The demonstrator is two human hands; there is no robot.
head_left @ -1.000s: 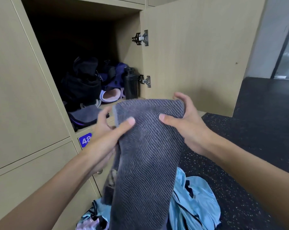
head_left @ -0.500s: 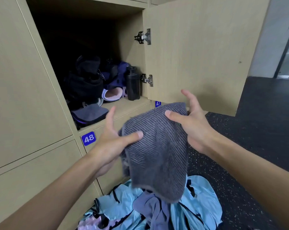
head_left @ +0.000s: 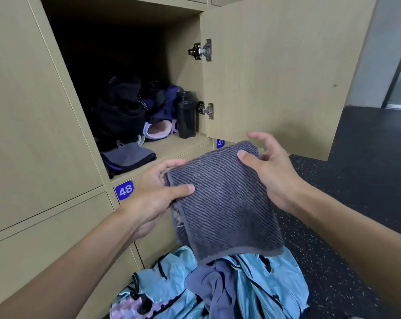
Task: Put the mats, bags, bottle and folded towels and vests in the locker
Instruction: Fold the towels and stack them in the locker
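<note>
The grey towel (head_left: pixel 222 203) hangs folded between both grips. The left grip (head_left: pixel 153 199) pinches its left edge, thumb on top. The right grip (head_left: pixel 270 171) holds its upper right corner, thumb on the cloth, index finger lifted clear. Directly below the grips, light blue vests (head_left: pixel 259 279) lie heaped on the floor (head_left: pixel 356 203). Above and beyond the left grip, the open locker (head_left: pixel 178 146) holds a folded towel (head_left: pixel 128 157), black bag (head_left: pixel 119 118), rolled mat (head_left: pixel 157 130) and black bottle (head_left: pixel 186 115).

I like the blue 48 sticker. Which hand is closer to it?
Left. The left hand grips the grey towel right beside the 48 sticker, just to its right. The right hand holds the towel's other side, much farther right, under the open locker door.
</note>
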